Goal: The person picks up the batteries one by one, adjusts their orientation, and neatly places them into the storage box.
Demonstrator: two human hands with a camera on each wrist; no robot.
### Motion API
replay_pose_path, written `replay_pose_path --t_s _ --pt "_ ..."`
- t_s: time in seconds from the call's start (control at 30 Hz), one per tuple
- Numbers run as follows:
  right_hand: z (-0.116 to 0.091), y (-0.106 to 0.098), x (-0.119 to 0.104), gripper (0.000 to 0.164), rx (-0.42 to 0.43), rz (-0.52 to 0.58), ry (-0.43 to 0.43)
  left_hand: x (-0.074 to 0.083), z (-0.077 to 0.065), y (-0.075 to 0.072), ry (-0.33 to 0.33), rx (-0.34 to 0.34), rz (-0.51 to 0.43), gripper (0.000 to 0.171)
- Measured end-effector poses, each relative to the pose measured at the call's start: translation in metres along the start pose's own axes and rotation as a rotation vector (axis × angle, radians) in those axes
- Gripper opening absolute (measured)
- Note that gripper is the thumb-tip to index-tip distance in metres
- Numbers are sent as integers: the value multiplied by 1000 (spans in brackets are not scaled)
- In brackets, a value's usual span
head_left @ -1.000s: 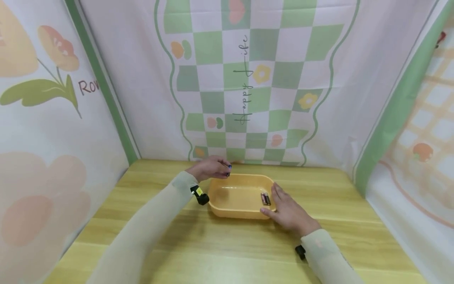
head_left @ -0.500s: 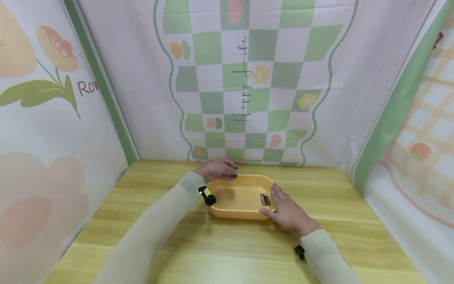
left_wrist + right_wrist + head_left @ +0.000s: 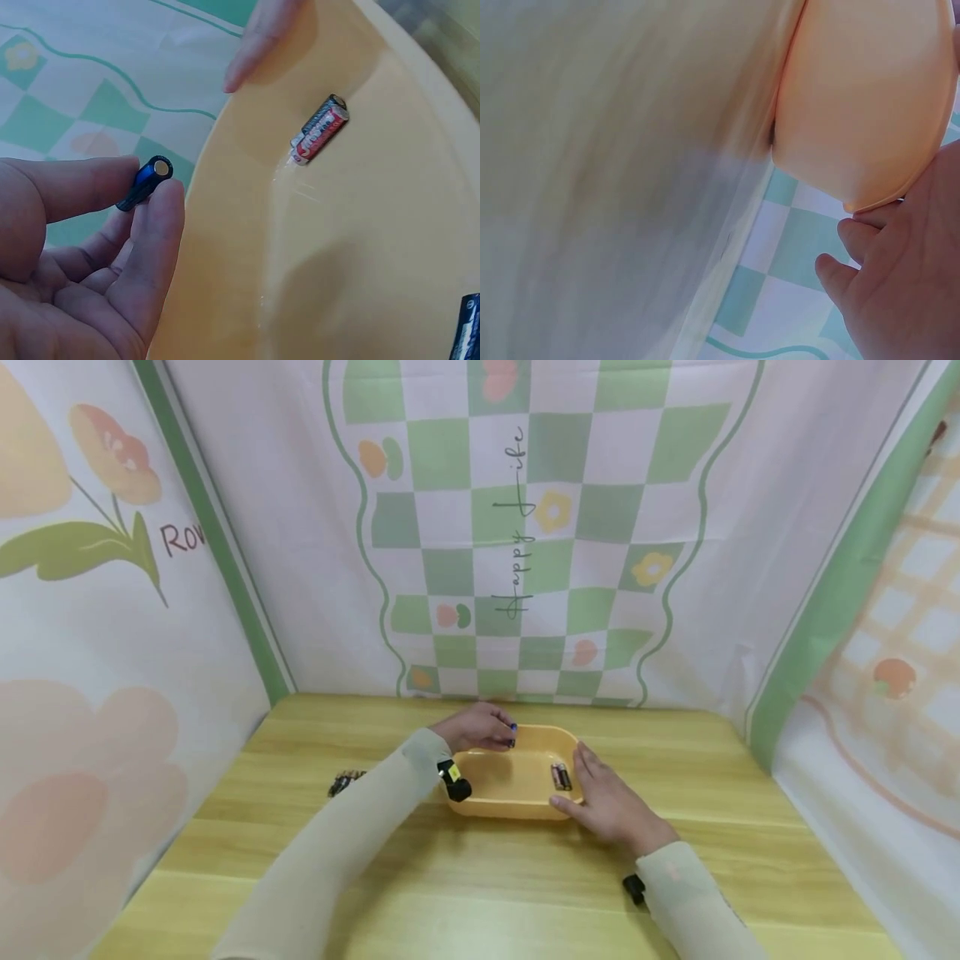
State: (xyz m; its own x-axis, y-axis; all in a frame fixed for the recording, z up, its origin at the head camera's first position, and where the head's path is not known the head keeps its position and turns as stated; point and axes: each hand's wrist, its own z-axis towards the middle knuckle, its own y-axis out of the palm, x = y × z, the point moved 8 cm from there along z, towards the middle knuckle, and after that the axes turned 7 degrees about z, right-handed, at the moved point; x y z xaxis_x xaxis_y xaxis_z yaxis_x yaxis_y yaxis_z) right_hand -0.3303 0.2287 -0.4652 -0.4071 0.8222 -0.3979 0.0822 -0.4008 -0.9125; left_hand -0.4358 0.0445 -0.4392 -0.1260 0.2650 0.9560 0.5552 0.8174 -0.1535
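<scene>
My left hand pinches a small blue battery between thumb and fingertips, near the back rim of a yellow plastic tray. One end of that battery faces the left wrist camera. Two batteries lie side by side at the tray's right end, a red-and-silver one and a dark one. My right hand holds the tray's right end, thumb at the front corner and fingers along the right side. In the right wrist view its fingertips meet the tray's outer wall.
Several batteries lie on the wooden table left of the tray, partly behind the left sleeve. A blue printed cylinder is cut off at the left wrist view's edge. Patterned curtains enclose the table's back and sides.
My left hand has moved right with the blue battery, from the tray's back left corner to over its back rim. The battery pile has come into view. My right hand stays in place.
</scene>
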Motion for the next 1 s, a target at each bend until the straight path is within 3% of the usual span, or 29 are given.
replay_pose_path --t_s 0.4,0.6,0.8,1.0 --pt "-1 1 -1 95 2 3 -2 -8 8 20 -13 -17 35 14" --pt "-1 1 0 98 -2 5 -3 -13 14 30 -28 -45 47 23" --pt "0 -2 1 100 -2 8 -1 -20 23 37 -67 -36 86 10" --pt "-1 -1 0 103 0 8 -5 -29 32 43 -77 -66 127 9"
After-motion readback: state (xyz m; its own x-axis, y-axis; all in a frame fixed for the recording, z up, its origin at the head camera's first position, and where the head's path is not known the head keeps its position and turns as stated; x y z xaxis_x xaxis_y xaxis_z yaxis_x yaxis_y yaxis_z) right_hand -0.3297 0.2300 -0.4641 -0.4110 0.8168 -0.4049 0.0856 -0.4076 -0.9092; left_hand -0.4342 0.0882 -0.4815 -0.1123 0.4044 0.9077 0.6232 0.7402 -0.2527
